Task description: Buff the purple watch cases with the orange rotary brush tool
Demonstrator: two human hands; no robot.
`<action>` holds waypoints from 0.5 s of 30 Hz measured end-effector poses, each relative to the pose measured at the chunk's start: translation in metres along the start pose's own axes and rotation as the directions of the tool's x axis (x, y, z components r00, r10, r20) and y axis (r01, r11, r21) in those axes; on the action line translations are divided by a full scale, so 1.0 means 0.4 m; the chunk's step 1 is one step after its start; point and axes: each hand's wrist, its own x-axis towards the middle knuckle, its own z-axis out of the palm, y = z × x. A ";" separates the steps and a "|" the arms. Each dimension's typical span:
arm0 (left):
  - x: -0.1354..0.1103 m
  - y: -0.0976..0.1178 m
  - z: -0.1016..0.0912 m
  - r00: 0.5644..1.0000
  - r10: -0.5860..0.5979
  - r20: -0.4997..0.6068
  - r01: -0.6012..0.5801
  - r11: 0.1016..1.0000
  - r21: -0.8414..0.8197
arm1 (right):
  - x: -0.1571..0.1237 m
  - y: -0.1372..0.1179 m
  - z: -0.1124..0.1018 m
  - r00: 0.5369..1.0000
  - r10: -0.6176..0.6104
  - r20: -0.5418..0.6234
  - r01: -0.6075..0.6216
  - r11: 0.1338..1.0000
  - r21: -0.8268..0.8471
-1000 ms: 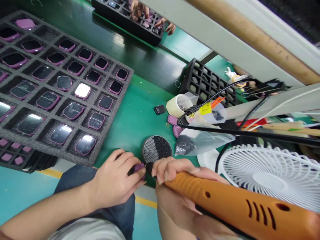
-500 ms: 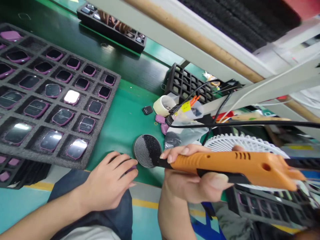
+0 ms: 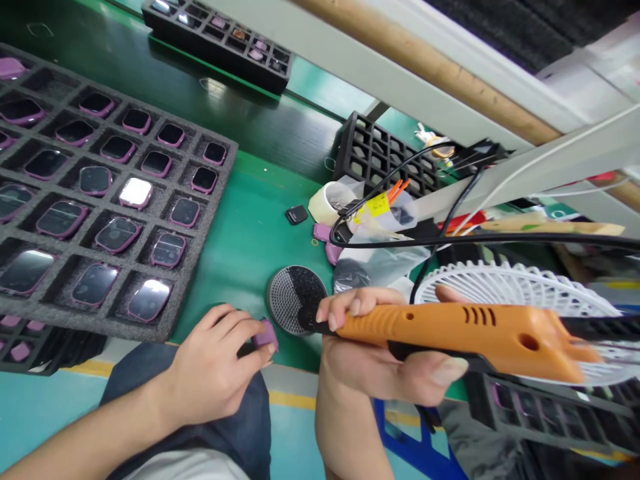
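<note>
In my right hand is an orange electric screwdriver, fingers wrapped round its ribbed grip. Its black front end points left, over the edge of a round grey dish with many small holes and tiny black pieces on one side. My left hand pinches a small purple watch case between thumb and fingers, near the bench's front edge. The case is partly hidden by the fingers. To the left lies a dark foam tray with several purple-framed watches in its cells.
A cream tape roll, a black watch-like piece and loose purple cases lie beyond the dish. A black cable crosses the right side above a white ribbed grille. Foam trays stand farther back.
The purple watch case shows more clearly between my left thumb and fingers, which have parted slightly. Hands no longer show over the far tray. The view has shifted slightly.
</note>
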 end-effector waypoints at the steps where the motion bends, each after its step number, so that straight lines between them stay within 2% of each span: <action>1: 0.000 0.000 0.000 1.000 -0.001 -0.002 0.001 1.000 0.000 | -0.001 -0.001 0.000 1.000 0.002 -0.003 -0.002 1.000 -0.001; 15: 0.002 0.006 0.005 0.996 0.006 0.084 -0.015 0.995 0.101 | -0.008 -0.006 -0.012 0.999 -0.016 0.038 0.015 1.000 0.017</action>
